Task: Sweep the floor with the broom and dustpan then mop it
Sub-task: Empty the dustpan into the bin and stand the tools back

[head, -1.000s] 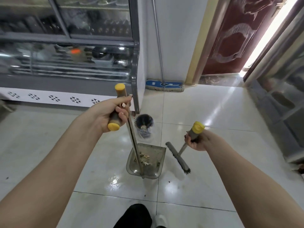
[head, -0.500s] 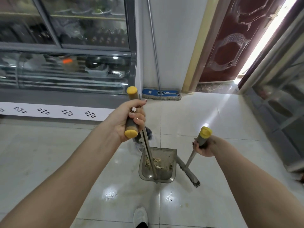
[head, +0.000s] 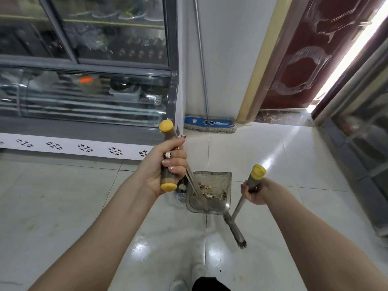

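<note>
Over the tile, our L hand [head: 165,164] curls round the dustpan [head: 212,175] grip, and our R hand [head: 255,192] round the broom [head: 233,228] top. Both seem light and stiff, w/ loose scraps in the pan.

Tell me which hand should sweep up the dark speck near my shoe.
Right. The right hand grips the broom, whose head sits close to the speck; the left hand holds the dustpan handle.
</note>
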Demonstrator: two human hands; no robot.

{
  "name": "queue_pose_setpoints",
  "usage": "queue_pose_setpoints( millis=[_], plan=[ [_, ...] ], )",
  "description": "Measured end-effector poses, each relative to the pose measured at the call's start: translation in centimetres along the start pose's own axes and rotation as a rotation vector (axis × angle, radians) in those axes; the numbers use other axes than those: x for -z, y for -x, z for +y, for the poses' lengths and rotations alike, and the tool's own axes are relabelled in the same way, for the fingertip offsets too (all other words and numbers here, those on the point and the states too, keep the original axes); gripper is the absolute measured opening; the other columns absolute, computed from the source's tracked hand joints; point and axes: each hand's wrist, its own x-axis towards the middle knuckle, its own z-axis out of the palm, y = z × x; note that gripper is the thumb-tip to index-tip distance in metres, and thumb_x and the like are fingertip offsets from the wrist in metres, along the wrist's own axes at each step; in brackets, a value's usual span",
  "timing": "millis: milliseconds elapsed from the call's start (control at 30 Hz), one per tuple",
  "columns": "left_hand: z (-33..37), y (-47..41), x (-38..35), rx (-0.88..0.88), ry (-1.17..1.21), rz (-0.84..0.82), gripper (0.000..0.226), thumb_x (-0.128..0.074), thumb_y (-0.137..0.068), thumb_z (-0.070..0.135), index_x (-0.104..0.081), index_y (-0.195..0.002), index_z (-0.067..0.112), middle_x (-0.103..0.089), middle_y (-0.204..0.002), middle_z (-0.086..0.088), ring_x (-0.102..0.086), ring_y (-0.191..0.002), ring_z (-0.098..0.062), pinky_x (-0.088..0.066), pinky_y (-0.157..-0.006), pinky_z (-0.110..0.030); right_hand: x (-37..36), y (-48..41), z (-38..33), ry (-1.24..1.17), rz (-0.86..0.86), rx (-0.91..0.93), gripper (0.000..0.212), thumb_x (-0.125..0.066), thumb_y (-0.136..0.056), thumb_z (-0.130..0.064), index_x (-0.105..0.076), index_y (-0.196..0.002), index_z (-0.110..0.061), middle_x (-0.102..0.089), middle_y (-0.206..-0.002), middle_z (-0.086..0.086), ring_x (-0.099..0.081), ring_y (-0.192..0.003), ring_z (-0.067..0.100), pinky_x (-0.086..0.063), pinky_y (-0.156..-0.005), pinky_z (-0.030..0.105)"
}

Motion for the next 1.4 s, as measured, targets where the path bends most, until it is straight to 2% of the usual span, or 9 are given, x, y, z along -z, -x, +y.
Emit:
queue_pose_setpoints(
  millis=[100, 167, 333, 600, 667, 800, 867, 1067, 1400],
  plan=[
    [0.3, -0.8, 0.8, -0.034, 0.125, -0.061, 0.047, -0.087, -0.049, 0.002, -0.043, -0.06, 0.016, -0.034, -0.035, 0.008, -0.033, -0.022, -0.003, -0.028, -0.024, -0.014, -0.3, -0.9, -1.3, 0.064, -0.009, -0.008, 0.03, -0.04, -0.094, -0.012, -0.044, -0.065, -0.004, -0.05, -0.043, 0.013, -0.049, -0.026, 0.019, -0.041, -0.026, 0.02],
    [0.3, -1.3, 1.3, -0.066, 0.159, -0.075, 0.049, -0.089, -0.04, -0.001, -0.046, -0.057, 0.014, -0.035, -0.035, 0.006, -0.034, -0.022, -0.003, -0.028, -0.023, -0.014, -0.6, -1.4, -2.2, 0.098, -0.022, -0.012, 0.032, -0.039, -0.095, -0.011, -0.043, -0.064, -0.003, -0.05, -0.042, 0.013, -0.048, -0.026, 0.019, -0.04, -0.025, 0.02],
    [-1.1, -2.2, 2.3, -0.131, 0.209, -0.064, 0.044, -0.09, -0.041, 0.001, -0.048, -0.049, 0.013, -0.035, -0.033, 0.003, -0.033, -0.022, -0.005, -0.028, -0.024, -0.013, -1.2, -2.4, -3.9, 0.147, -0.044, -0.039, 0.032, -0.04, -0.096, -0.012, -0.042, -0.065, -0.004, -0.051, -0.042, 0.013, -0.048, -0.025, 0.019, -0.039, -0.025, 0.02],
    [-3.4, -2.8, 3.7, -0.171, 0.304, -0.029, 0.046, -0.09, -0.041, -0.001, -0.048, -0.047, 0.014, -0.022, -0.036, 0.007, -0.012, -0.032, -0.003, -0.028, -0.025, -0.013, -1.1, -3.8, -4.7, 0.221, -0.047, -0.08, 0.032, -0.043, -0.097, -0.014, -0.044, -0.067, -0.004, -0.05, -0.042, 0.014, -0.049, -0.025, 0.019, -0.041, -0.025, 0.02],
    [-3.7, -2.9, 3.8, -0.182, 0.329, -0.04, 0.043, -0.089, -0.044, -0.001, -0.049, -0.047, 0.013, -0.03, -0.033, 0.005, -0.013, -0.032, -0.003, -0.029, -0.026, -0.014, -1.1, -4.1, -4.9, 0.223, -0.045, -0.077, 0.032, -0.041, -0.097, -0.014, -0.043, -0.066, -0.004, -0.05, -0.041, 0.014, -0.049, -0.025, 0.019, -0.041, -0.025, 0.02],
    [-4.2, -3.3, 5.0, -0.177, 0.464, -0.185, 0.027, -0.071, -0.075, 0.001, -0.054, -0.055, 0.006, -0.036, -0.038, 0.001, -0.024, -0.035, -0.003, -0.037, -0.034, -0.02, -1.0, -4.9, -4.8, 0.24, -0.04, -0.079, 0.033, -0.041, -0.097, -0.015, -0.043, -0.067, -0.004, -0.05, -0.041, 0.013, -0.049, -0.025, 0.018, -0.041, -0.025, 0.02],
    [-4.4, -3.3, 5.3, -0.197, 0.521, -0.188, 0.027, -0.065, -0.081, 0.001, -0.054, -0.057, 0.005, -0.042, -0.039, -0.003, -0.027, -0.035, -0.005, -0.038, -0.036, -0.021, -1.0, -5.2, -4.6, 0.25, -0.031, -0.084, 0.032, -0.042, -0.098, -0.016, -0.044, -0.068, -0.005, -0.05, -0.041, 0.013, -0.05, -0.026, 0.019, -0.042, -0.026, 0.021],
    [-4.5, -2.8, 4.9, -0.42, 0.633, -0.008, 0.041, -0.081, -0.05, -0.008, -0.045, -0.049, 0.012, -0.035, -0.036, 0.004, -0.036, -0.025, -0.007, -0.033, -0.027, -0.017, -1.6, -5.1, -4.2, 0.256, -0.057, -0.072, 0.03, -0.04, -0.097, -0.014, -0.044, -0.069, -0.004, -0.05, -0.043, 0.012, -0.049, -0.027, 0.019, -0.042, -0.027, 0.02],
    [-5.2, -2.8, 5.5, -0.549, 0.696, 0.068, 0.051, -0.086, -0.035, -0.009, -0.043, -0.049, 0.014, -0.032, -0.036, 0.005, -0.034, -0.025, -0.005, -0.032, -0.027, -0.016, -2.8, -4.6, -4.2, 0.228, -0.147, -0.099, 0.03, -0.037, -0.099, -0.013, -0.044, -0.071, -0.004, -0.049, -0.043, 0.013, -0.049, -0.027, 0.02, -0.042, -0.029, 0.018]
  ],
)
